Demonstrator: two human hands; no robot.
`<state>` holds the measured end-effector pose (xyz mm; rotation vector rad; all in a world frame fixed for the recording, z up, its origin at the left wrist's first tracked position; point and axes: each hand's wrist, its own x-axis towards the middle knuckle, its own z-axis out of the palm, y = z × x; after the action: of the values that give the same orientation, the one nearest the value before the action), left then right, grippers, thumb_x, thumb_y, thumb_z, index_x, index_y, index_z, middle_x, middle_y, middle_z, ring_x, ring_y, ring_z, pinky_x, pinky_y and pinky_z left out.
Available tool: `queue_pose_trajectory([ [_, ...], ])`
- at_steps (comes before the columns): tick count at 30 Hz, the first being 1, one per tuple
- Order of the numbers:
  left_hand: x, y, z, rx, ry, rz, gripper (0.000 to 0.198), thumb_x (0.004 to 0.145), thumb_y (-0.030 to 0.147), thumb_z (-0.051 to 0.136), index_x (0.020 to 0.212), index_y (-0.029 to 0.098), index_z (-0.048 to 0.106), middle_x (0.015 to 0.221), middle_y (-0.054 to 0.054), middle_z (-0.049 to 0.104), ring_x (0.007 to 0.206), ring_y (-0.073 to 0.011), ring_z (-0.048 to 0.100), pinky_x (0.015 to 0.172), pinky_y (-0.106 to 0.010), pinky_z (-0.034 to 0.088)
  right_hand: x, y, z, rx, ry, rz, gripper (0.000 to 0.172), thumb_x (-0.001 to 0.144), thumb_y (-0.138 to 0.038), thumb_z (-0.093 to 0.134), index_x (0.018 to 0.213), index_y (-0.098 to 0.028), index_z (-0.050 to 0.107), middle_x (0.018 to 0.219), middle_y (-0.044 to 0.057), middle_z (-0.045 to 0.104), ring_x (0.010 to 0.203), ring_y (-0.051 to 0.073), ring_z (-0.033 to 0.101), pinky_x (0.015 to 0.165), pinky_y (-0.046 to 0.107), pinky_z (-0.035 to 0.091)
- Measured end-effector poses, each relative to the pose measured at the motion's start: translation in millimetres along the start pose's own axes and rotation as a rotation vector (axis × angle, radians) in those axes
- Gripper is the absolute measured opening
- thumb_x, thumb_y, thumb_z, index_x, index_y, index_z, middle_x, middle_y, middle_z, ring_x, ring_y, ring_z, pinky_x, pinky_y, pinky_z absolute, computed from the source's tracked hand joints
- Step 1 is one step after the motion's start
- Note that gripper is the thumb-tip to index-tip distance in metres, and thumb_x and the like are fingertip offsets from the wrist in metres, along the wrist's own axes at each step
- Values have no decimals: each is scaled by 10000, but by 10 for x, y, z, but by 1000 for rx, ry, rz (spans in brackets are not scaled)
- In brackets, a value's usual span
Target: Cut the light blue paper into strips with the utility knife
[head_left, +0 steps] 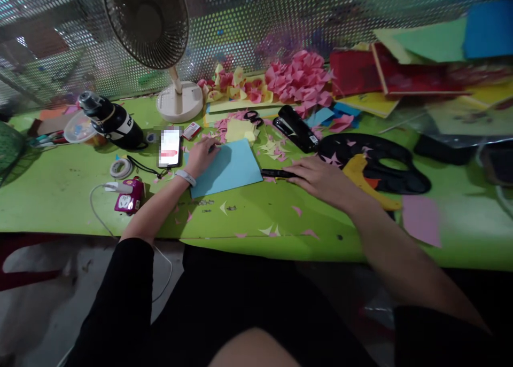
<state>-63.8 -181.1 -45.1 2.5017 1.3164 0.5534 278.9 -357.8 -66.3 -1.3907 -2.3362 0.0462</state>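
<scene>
Fingers of our left hand (202, 157) lie bent on the blue paper sheet (234, 169), and we cannot tell whether they grasp anything; those of our right hand (315, 177) lie about the right end of a slim black tool (276, 173), pen or craft knife, and whether they clamp it we cannot tell. At left, the white cable (94, 204) runs from the purple socket block (130, 198) beside our left forearm; a sweep of that arm could snag it and drag the block. Behind, the desk fan (146, 22), were it running, could scatter the loose paper scraps (272, 148). Near our left wrist, the phone (170, 148) could be nudged by the same sweep. At centre, the sheet lies flat on the green table (272, 217); if the left hand's pressure eased, or scraps slipped beneath, it could skew. Just beside its right edge is the tool: were that end a blade or nib, a careless drag leftward could cut or mark the paper. Farther right, the black stapler (296, 129) lies close behind our right hand, whose knuckles could knock it askew.
</scene>
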Motion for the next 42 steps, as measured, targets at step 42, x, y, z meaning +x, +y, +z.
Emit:
queue_pose_trajectory([
  [42, -951, 256, 122, 167, -260, 274, 645, 1101, 614, 370, 1677, 322, 366, 1775, -64, 295, 1661, -272, 250, 1357, -551, 124, -311, -327, -30, 119, -36, 42, 381, 1083, -334, 484, 1361, -237, 726, 1139, 153, 732, 1030, 330, 699, 881, 539, 606],
])
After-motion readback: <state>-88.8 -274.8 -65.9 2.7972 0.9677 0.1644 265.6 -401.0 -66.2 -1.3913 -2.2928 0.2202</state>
